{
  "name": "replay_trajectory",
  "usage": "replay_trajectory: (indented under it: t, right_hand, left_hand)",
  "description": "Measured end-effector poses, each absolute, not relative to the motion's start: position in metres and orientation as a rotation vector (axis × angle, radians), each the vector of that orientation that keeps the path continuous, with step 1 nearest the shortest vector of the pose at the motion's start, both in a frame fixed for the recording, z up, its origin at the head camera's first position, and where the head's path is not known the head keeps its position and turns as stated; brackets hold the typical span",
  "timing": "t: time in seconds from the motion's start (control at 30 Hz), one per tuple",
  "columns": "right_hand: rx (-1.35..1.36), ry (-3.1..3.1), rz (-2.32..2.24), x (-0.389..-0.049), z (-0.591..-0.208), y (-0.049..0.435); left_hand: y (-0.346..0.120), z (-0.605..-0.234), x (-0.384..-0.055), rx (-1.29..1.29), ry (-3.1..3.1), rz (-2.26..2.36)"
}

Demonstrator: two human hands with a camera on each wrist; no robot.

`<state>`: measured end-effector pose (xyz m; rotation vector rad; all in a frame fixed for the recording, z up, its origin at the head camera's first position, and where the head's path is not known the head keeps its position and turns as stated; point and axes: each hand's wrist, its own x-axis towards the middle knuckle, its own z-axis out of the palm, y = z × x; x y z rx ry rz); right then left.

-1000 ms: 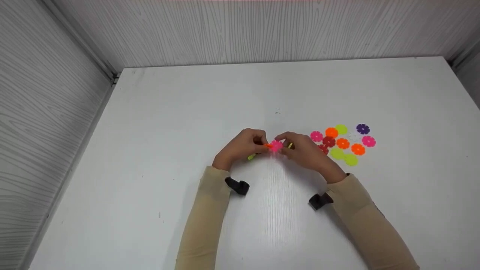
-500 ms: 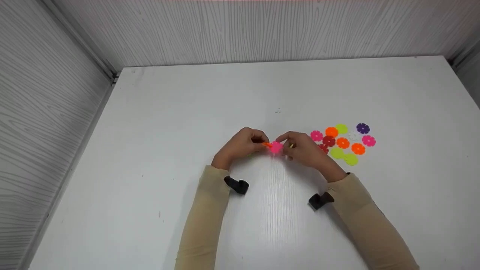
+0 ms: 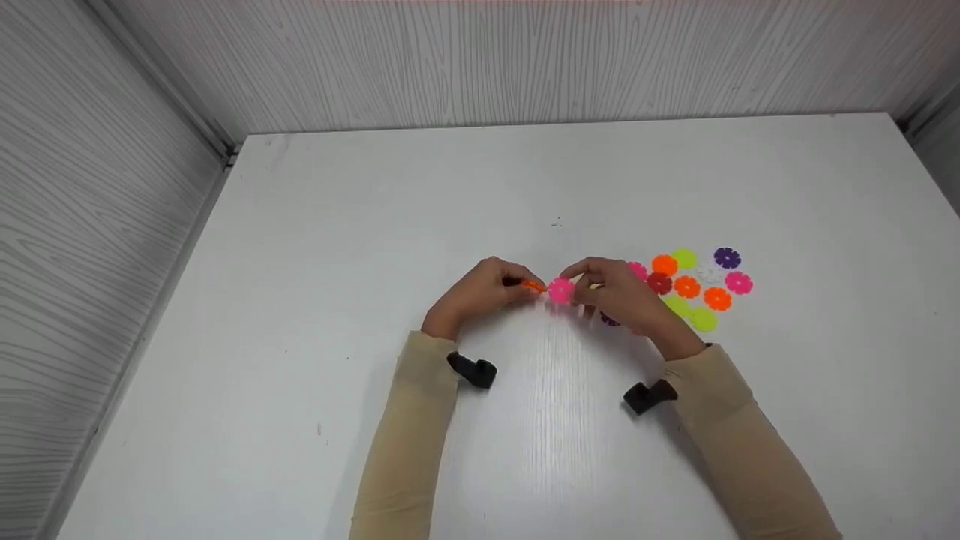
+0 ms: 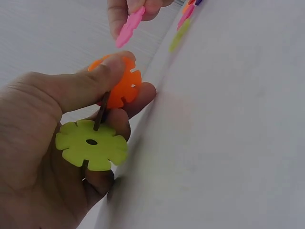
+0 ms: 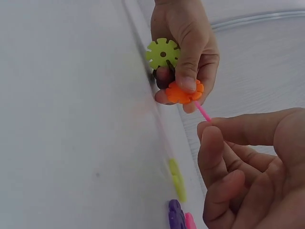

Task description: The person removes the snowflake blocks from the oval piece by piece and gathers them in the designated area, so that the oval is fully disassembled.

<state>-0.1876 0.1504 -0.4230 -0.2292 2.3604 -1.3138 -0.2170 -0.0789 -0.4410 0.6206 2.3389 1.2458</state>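
My left hand pinches an orange notched disc between thumb and fingers. In the left wrist view a dark disc, seen edge-on, links it to a yellow-green notched disc that hangs by the palm. My right hand pinches a pink notched disc by its edge, between thumb and index finger. The pink disc stands right beside the orange one, with a small gap in the left wrist view. In the right wrist view the pink disc shows edge-on, its tip at the orange rim.
Several flat notched discs lie on the white table to the right, among them a purple disc, an orange disc and a yellow-green disc. Another dark disc peeks out below my right hand. A wood-grained panel rises behind.
My right hand has shifted slightly right with the pink disc, which overlapped the orange disc before. A dark disc now shows below that hand. My left hand has stayed almost still.
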Motion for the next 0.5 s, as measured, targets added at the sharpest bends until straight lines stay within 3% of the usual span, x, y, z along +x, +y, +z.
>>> replay_trajectory:
  t: [0.5]
  right_hand:
    - [-0.246,2.396,-1.145,-0.197,-0.409,0.182]
  left_hand:
    - [-0.08,-0.439,-0.215,0.525,2.353,1.111]
